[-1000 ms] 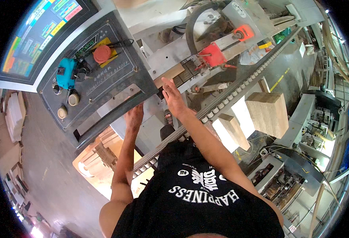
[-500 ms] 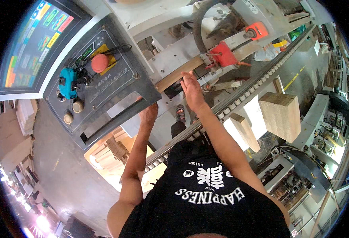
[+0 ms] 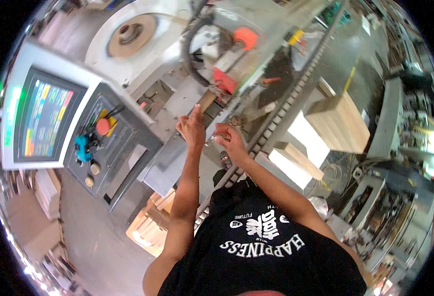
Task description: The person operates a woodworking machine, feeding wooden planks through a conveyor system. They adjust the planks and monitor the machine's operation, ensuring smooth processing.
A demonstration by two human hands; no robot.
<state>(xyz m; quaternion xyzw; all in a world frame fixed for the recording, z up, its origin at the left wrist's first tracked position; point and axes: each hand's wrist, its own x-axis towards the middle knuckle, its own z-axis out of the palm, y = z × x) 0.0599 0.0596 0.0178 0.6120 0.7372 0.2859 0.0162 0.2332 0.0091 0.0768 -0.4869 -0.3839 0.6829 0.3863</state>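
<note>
A narrow wooden strip (image 3: 207, 101) lies on the grey machine bed, its far end running in under a red guard (image 3: 224, 80). My left hand (image 3: 191, 129) is over the bed at the strip's near end, index finger stretched toward the wood and thumb spread to the side. Whether the fingertip touches the strip is hard to tell. Close by on the right, my right hand (image 3: 230, 142) is closed with its fingers curled in, beside the bed's edge. Something small and shiny shows by its fingertips, too blurred to name.
A control panel (image 3: 113, 148) with a red button and a lit screen (image 3: 44, 118) stands at left. A roller rail (image 3: 281, 114) crosses in front of me. Stacked wooden blocks (image 3: 337, 123) are at right, wooden pieces (image 3: 150, 227) below the panel. A black hose (image 3: 190, 56) arches over the bed.
The view has shifted, bringing more of the machine into sight. My left hand has come out from beside the panel onto the bed. My right hand has drawn back from the strip and curled; less strip shows.
</note>
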